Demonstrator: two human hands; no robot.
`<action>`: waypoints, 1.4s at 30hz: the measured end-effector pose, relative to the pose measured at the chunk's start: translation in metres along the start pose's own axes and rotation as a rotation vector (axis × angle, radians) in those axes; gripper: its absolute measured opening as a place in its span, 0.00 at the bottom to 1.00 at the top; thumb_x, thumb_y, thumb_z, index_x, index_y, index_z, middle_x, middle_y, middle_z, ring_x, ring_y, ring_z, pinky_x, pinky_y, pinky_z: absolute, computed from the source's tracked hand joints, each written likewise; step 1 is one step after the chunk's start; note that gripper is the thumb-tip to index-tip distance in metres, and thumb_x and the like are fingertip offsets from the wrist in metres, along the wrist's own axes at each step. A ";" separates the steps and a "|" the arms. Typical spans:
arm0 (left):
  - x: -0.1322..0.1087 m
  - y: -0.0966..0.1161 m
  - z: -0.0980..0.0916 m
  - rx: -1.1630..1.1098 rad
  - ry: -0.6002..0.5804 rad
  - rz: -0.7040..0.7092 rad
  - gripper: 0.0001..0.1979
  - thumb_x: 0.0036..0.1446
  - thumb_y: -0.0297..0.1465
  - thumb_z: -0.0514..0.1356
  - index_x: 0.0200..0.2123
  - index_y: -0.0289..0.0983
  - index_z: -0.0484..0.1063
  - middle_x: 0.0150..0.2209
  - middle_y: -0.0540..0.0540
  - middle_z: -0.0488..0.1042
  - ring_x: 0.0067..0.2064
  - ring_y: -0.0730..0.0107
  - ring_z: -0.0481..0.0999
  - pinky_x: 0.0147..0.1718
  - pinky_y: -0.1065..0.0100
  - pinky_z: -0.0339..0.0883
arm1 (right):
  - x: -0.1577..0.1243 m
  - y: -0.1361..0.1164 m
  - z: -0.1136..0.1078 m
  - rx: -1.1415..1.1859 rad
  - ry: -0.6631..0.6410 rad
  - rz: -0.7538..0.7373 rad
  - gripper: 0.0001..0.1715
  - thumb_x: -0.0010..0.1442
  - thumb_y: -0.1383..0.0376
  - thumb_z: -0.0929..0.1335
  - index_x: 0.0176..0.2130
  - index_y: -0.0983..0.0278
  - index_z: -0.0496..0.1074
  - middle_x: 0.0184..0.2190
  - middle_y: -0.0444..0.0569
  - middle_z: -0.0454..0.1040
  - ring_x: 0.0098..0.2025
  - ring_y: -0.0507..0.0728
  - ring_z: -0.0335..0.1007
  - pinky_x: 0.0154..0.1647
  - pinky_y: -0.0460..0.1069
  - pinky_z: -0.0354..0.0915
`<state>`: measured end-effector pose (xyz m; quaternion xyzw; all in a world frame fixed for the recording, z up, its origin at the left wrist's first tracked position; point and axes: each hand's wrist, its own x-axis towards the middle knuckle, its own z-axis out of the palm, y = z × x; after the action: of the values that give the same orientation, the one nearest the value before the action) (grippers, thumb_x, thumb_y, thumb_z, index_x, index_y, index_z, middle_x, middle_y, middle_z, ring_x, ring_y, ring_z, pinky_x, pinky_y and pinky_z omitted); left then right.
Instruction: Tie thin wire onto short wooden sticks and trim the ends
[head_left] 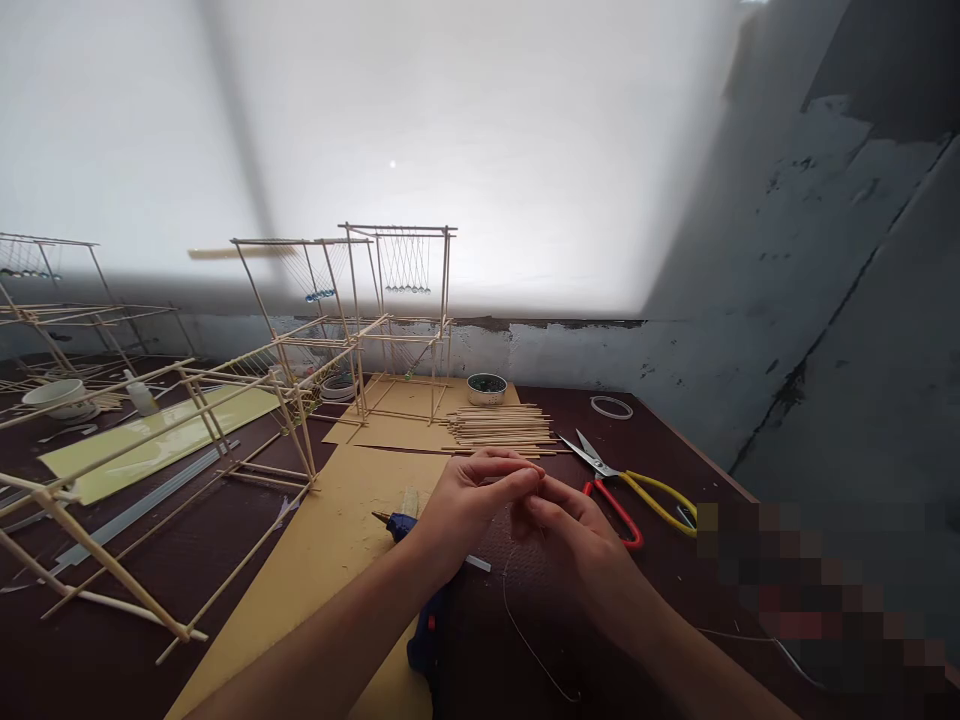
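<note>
My left hand [469, 505] and my right hand [577, 535] meet above the dark table, fingertips pinched together. A thin pale string [515, 622] trails down from between them and curves onto the table. Whatever else sits between the fingertips is too small to make out. Below my left forearm lies a blue glue gun [424, 650], partly hidden, its nozzle poking out to the left, with a short white glue stick [478, 564] near it. Scissors [600, 462] with one red and one yellow handle rest open just beyond my right hand.
Stick frames [360, 330] with hanging glass beads [407, 290] stand at left and centre. Loose wooden sticks [502, 428] and a round tin [487, 388] lie ahead. Cardboard [300, 590] covers part of the table. A white ring [611, 407] lies at back right; a bowl [56, 398] at left.
</note>
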<state>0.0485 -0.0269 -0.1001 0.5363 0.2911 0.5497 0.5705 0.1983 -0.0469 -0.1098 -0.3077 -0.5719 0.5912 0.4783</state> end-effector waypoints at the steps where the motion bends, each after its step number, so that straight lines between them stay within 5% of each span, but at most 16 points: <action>1: 0.000 -0.001 0.000 -0.015 -0.009 0.011 0.10 0.52 0.38 0.69 0.31 0.37 0.84 0.39 0.42 0.78 0.45 0.62 0.73 0.44 0.66 0.66 | 0.000 0.001 0.000 0.055 0.006 0.028 0.11 0.65 0.57 0.68 0.40 0.62 0.72 0.26 0.42 0.59 0.29 0.52 0.55 0.32 0.47 0.59; 6: 0.002 -0.005 -0.002 -0.144 0.001 -0.049 0.11 0.53 0.37 0.69 0.36 0.36 0.84 0.38 0.42 0.80 0.43 0.63 0.75 0.47 0.64 0.65 | -0.003 0.003 -0.001 0.113 0.055 0.057 0.17 0.67 0.54 0.67 0.32 0.62 0.65 0.24 0.38 0.47 0.25 0.50 0.37 0.23 0.46 0.42; 21: 0.001 0.001 -0.002 -0.294 -0.060 -0.090 0.10 0.55 0.37 0.69 0.35 0.36 0.83 0.36 0.44 0.77 0.37 0.71 0.71 0.42 0.67 0.64 | 0.000 0.006 -0.002 -0.116 0.162 0.003 0.17 0.64 0.49 0.68 0.37 0.60 0.70 0.21 0.38 0.49 0.22 0.49 0.40 0.20 0.47 0.41; 42: 0.002 -0.001 -0.001 -0.330 0.024 -0.117 0.11 0.50 0.33 0.73 0.35 0.34 0.82 0.33 0.44 0.80 0.36 0.71 0.75 0.41 0.67 0.67 | -0.003 0.011 -0.006 -0.132 0.148 0.012 0.16 0.66 0.50 0.68 0.43 0.60 0.74 0.19 0.37 0.47 0.23 0.50 0.42 0.22 0.47 0.44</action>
<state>0.0484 -0.0245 -0.1005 0.4107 0.2344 0.5622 0.6785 0.2027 -0.0459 -0.1216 -0.3850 -0.5709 0.5306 0.4943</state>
